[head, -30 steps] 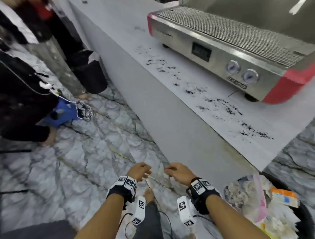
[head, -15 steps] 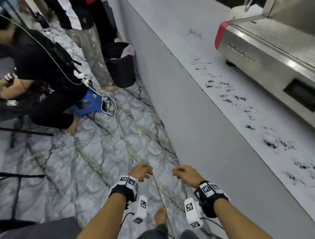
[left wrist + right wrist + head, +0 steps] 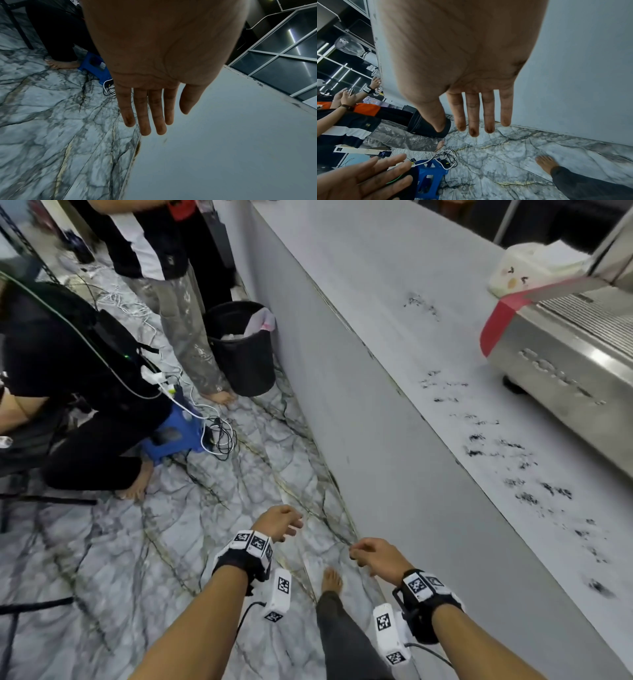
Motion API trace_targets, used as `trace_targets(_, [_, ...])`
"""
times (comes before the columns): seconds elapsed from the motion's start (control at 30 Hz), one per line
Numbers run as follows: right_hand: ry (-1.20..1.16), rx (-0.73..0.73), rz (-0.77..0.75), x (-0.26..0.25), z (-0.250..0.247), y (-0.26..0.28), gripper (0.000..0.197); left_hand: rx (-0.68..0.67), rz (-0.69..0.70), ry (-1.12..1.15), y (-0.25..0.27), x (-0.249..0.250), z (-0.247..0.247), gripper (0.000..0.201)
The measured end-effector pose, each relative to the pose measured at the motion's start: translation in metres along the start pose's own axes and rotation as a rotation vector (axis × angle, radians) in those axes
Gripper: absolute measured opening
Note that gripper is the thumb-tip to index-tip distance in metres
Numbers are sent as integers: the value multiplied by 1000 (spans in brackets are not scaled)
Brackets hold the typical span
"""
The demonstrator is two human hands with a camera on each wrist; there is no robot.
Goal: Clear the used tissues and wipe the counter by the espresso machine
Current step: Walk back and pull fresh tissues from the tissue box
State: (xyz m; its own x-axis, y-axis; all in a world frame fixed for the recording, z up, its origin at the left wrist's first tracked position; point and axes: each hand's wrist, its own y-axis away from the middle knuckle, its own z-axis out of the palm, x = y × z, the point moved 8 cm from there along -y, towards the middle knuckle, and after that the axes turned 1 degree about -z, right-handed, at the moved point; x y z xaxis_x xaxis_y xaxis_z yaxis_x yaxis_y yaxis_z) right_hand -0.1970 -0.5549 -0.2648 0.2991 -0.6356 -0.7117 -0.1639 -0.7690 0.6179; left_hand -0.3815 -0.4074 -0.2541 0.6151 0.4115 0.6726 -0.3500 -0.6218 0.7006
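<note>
- Head view: both hands hang low over the marble floor (image 3: 102,559), in front of the tabletop's grey front panel; neither touches anything.
- The left hand (image 3: 275,522) is empty, its fingers (image 3: 145,115) straight and released in the wrist view.
- The right hand (image 3: 375,553) is also empty, its fingers (image 3: 488,112) spread straight with dark smudges at the tips.
- The tabletop (image 3: 394,285) carries scattered black specks (image 3: 513,446) in a band between its front edge and the espresso machine (image 3: 565,371) near the right end.
- No used tissues show on it; a bin (image 3: 241,347) with white waste stands on the floor against the front panel, far from the hands.
- A pale box (image 3: 534,268) sits behind the machine; I cannot tell whether it holds wipes.
- Risk: with no cloth in hand, a bare swipe would likely smear the specks, and smudged fingertips could add marks.
- Risk: specks pushed past the front edge would fall to the floor.
- Cables (image 3: 219,436) lie on the floor on the way to the bin, a likely trip hazard for bare feet.
</note>
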Motion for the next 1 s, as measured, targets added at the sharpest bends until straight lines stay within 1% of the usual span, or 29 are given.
trace_targets(0.1, [1, -10, -1, -25, -10, -34, 6, -13, -30, 13, -30, 18, -19, 19])
trace_targets(0.17, [-14, -25, -3, -45, -17, -55, 4, -22, -48, -4, -48, 33, -33, 20])
trace_targets(0.27, [-14, -27, -15, -81, -34, -93, 7, 3, -37, -22, -73, 65, -56, 22])
trace_targets(0.4, [12, -10, -75, -142, -64, -144, 9, 39, -10, -9, -105, 110, -90, 19])
trace_targets(0.5, [-15, 3, -116, -184, -82, -176, 16, 38, -3, -26, -127, 136, -112, 18])
trace_targets(0.57, [-33, 22, -149, -212, -94, -196, 18, 27, 22, -39, -143, 162, -124, 16])
trace_targets(0.67, [-49, 50, -212, -257, -110, -221, 15, -2, 86, -88, -171, 208, -143, 13])
trace_targets(0.77, [-70, 98, -297, -305, -129, -237, 10, -34, 200, -171, -195, 272, -161, 13])
trace_targets(0.87, [-141, 175, -359, -351, -154, -246, 14, -53, 347, -230, -208, 343, -176, 15])
trace_targets(1.0, [-236, 316, -442, -408, -202, -248, 21, -168, 499, -320, -225, 434, -182, 16])
